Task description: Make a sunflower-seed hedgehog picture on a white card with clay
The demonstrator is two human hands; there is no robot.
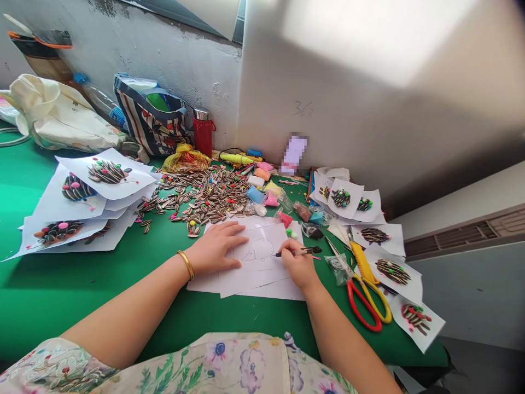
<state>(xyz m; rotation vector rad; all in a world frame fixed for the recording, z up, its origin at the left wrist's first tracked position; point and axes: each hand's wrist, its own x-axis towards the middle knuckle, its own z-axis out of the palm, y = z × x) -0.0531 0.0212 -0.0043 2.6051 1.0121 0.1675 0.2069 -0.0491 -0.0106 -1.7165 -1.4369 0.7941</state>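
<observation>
My left hand [218, 246] lies flat with fingers spread on the left part of a white paper sheet [250, 276]. In my right hand [296, 262] is a black pen [305, 250], its tip down at the paper. A thin line drawing [259, 250] shows between the hands: a rounded body with a pointed snout and small feet. More white sheets lie under this one. Beyond the paper spreads a heap of striped sunflower seeds [217, 191]. Small bags of coloured clay [256, 194] sit just past the sheet's upper right.
Paper cards with seed hedgehogs are stacked at left [109, 172] and along the right edge [394, 271]. Scissors [365, 301] and a yellow utility knife [363, 262] lie right of my hand. A red flask [203, 134], striped bag [151, 117] and cloth bag [61, 115] stand by the wall.
</observation>
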